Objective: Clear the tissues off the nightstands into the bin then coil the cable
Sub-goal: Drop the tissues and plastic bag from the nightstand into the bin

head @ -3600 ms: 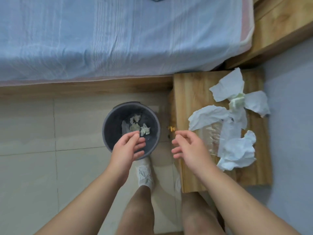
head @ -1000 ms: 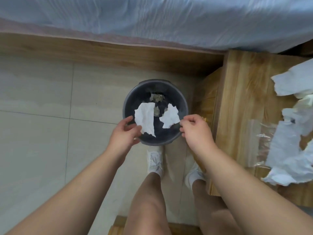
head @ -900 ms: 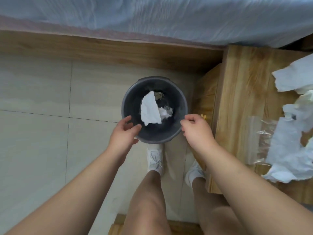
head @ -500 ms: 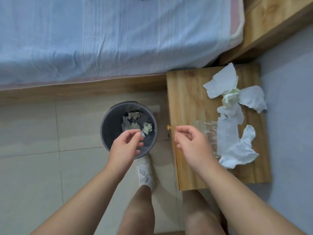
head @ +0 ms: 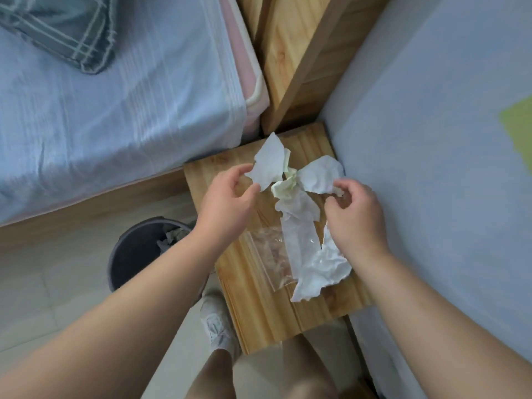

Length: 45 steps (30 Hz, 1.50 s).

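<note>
Head view: left hand (head: 227, 197), a pinch on left tissue (head: 269, 164); right hand (head: 357, 217), a pinch on right tissue (head: 321, 175); nightstand (head: 259, 312) beneath

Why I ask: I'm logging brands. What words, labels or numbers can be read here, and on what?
No text can be read in this view.
On the tissues: nothing, blank.
On the clear plastic bag: no print shows.
On the bin: no label shows.
On the green patch on the wall: blurred, no writing to be made out.
</note>
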{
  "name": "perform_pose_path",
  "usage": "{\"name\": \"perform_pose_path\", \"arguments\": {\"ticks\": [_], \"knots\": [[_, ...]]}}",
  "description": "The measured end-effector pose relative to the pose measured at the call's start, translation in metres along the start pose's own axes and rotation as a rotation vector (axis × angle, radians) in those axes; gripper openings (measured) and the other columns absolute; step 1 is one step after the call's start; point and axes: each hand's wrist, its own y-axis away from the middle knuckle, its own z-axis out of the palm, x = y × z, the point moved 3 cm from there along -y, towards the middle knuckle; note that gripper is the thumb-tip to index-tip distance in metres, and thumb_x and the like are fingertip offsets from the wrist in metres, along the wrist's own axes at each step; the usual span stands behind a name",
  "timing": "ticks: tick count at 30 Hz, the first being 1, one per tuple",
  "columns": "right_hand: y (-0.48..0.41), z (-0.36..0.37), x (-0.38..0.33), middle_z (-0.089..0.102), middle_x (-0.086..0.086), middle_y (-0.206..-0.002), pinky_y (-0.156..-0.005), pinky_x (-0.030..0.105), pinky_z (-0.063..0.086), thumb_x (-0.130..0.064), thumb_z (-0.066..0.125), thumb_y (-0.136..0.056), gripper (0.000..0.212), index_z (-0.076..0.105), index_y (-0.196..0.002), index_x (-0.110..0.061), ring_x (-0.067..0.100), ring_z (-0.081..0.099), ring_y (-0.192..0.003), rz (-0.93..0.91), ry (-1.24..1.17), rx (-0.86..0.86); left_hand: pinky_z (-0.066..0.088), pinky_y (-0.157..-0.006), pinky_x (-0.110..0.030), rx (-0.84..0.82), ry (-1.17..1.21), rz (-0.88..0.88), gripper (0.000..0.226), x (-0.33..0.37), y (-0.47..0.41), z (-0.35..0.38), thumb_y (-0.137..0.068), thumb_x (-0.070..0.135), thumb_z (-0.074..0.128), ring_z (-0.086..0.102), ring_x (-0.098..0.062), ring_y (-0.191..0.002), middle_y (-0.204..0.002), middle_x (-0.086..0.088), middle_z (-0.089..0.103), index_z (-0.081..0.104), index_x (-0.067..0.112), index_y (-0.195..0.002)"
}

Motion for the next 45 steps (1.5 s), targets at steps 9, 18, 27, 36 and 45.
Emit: {"name": "perform_pose_path", "arguments": {"ticks": [9,18,27,36,45], "knots": [[-0.057,0.033,0.004,0.047,0.017,-0.155,-0.113,0.048,0.037,-0.019,0.069,-0.093,0.064,0.047,-0.154,-0.017,0.041,0.045,-0.139,-0.278,0.551,-0.072,0.049,-0.103,-0.038,-0.021,-0.269,0.122,0.078,0.0,-0.065,0.032,-0.092,0.025,0.075,0.051,-0.022,-0.142,-0.161,0.002,0.046,0.041,0.043,-0.159],[-0.063,0.033,0.015,0.071,0.01,-0.118,-0.081,0.041,0.05,-0.002,0.053,-0.092,0.033,0.074,-0.116,-0.013,0.038,0.063,-0.103,-0.217,0.493,-0.063,0.043,-0.07,-0.021,0.092,-0.212,0.043,0.039,-0.022,-0.064,0.037,-0.1,0.022,0.064,0.065,-0.015,-0.101,-0.112,0.011,0.071,0.069,0.029,-0.138],[-0.03,0.002,-0.016,0.073,-0.004,-0.088,-0.059,0.016,0.04,-0.007,0.059,-0.093,0.018,0.073,-0.097,-0.019,0.014,0.061,-0.075,-0.195,0.157,0.116,0.058,-0.069,-0.037,0.191,0.228,-0.072,0.011,-0.018,-0.015,-0.018,-0.103,0.042,0.066,0.069,-0.017,-0.077,-0.084,0.006,0.074,0.076,0.037,-0.102],[0.064,0.067,-0.084,0.07,-0.019,-0.07,-0.047,0.011,0.042,-0.025,0.069,-0.094,0.016,0.071,-0.08,-0.032,0.001,0.059,-0.058,-0.168,-0.148,-0.208,0.053,-0.07,-0.036,0.338,0.277,-0.194,0.011,-0.124,0.073,-0.094,-0.099,0.038,0.068,0.067,-0.013,-0.073,-0.079,0.008,0.074,0.075,0.04,-0.091],[0.132,0.217,-0.079,0.078,0.01,-0.08,-0.064,0.032,0.047,-0.029,0.07,-0.091,0.017,0.073,-0.083,-0.015,0.035,0.073,-0.083,0.086,-0.015,-0.583,0.047,-0.064,-0.033,0.391,0.292,-0.503,0.013,-0.268,0.14,-0.141,-0.098,0.036,0.07,0.068,-0.013,-0.072,-0.079,0.01,0.078,0.076,0.031,-0.088]]}}
